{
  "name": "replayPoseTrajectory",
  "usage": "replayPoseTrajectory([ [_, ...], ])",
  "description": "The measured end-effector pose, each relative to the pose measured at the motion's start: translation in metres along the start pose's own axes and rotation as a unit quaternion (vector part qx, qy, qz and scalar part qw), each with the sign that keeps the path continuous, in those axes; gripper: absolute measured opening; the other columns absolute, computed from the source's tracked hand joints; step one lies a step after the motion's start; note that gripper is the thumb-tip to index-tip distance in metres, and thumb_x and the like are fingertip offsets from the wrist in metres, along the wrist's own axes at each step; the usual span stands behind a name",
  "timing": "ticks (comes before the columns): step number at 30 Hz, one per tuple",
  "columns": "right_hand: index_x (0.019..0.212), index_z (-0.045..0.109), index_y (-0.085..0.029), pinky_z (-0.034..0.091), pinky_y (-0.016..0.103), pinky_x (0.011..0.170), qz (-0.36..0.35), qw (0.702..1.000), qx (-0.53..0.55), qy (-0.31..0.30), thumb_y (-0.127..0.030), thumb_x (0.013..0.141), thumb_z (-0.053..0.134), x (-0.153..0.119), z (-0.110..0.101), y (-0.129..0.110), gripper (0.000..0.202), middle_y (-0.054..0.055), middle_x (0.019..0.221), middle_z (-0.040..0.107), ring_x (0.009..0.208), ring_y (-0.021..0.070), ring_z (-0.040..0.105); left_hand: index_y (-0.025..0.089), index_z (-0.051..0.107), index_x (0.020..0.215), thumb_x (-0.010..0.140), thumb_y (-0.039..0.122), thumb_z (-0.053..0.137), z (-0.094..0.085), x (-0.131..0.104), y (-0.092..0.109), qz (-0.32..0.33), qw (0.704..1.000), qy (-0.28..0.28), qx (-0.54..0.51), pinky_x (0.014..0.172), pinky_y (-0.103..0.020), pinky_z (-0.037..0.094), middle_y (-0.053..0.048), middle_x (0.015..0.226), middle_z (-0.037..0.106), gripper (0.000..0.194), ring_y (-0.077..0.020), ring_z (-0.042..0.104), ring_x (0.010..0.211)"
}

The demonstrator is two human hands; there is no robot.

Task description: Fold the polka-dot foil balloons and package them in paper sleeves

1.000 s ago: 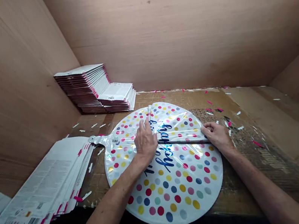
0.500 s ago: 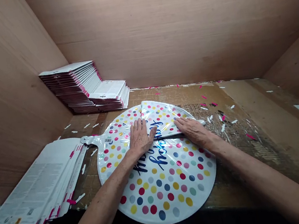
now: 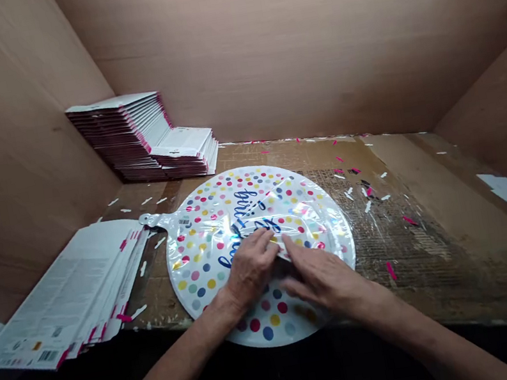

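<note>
1. While the round spotted balloon [image 3: 222,234] is lying flat on the worn cardboard tabletop [image 3: 417,240], both hands are meeting over its middle, just nearer the person than the blue lettering.
2. The left hand [image 3: 247,269] is pressing down with curled fingers [image 3: 262,239], and its fingertips are touching a raised flap of the foil [image 3: 287,217]; it looks like it is pinning the sheet so it is not sliding.
3. The right hand [image 3: 319,276] is lying flatter, its fingers stretched toward the left hand's fingertips and resting on the same flap. I cannot tell whether it is pinching the foil or only smoothing it.
4. Beyond the fingertips, the far half of the balloon is lying crinkled, with a fold line running to the right of the fingers, which suggests the foil is being creased there.
5. To the left of the left hand's fingers, the balloon's silver neck [image 3: 152,220] is pointing toward a fanned pile of printed cards [image 3: 67,299], sitting within easy reach.
6. Far beyond the fingers, a taller stack of cards [image 3: 128,136] is sitting against the back wall, out of the way.
7. Pink and white paper scraps [image 3: 365,191] are lying scattered to the right of the right hand's fingers.
</note>
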State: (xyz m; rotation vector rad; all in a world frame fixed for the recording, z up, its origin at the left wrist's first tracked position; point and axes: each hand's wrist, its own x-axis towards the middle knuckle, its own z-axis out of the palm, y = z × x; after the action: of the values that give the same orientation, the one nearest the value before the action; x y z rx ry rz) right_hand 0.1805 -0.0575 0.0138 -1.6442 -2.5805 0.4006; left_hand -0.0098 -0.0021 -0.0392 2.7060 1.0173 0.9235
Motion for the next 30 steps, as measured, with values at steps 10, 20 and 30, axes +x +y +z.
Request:
replayPoseTrajectory([
  [10,0.129,0.059,-0.015,0.050,0.041,0.096,-0.221,0.962,-0.039,0.158,-0.019,0.093,0.050,0.020,0.036,0.042,0.037,0.018,0.130,0.064,0.118,0.0273,0.061,0.018,0.063,0.124,0.089,0.009,0.048,-0.049,-0.054,-0.046,-0.035,0.996,-0.001,-0.079,0.107,-0.046,0.047,-0.015,0.135,0.057,0.039,-0.0269,0.050,0.133],
  [20,0.092,0.072,-0.022,0.044,0.027,0.063,0.024,0.985,0.157,0.068,-0.037,0.092,0.046,0.072,0.018,0.020,0.029,0.003,0.080,0.072,0.072,0.0197,0.064,0.022,0.068,0.097,0.093,0.030,0.055,-0.053,-0.057,-0.024,-0.325,0.945,-0.023,-0.016,0.076,-0.032,0.052,-0.004,0.084,0.071,0.016,-0.0196,0.066,0.081],
  [30,0.061,0.057,-0.020,0.033,0.026,0.053,0.165,0.972,0.163,0.046,-0.047,0.087,0.050,0.106,0.021,0.024,0.038,0.001,0.059,0.061,0.059,0.0159,0.056,0.014,0.057,0.126,0.090,0.033,0.055,-0.039,-0.014,-0.035,-0.458,0.879,-0.065,0.116,0.084,-0.037,0.051,-0.011,0.096,0.073,0.040,-0.0275,0.069,0.095],
])
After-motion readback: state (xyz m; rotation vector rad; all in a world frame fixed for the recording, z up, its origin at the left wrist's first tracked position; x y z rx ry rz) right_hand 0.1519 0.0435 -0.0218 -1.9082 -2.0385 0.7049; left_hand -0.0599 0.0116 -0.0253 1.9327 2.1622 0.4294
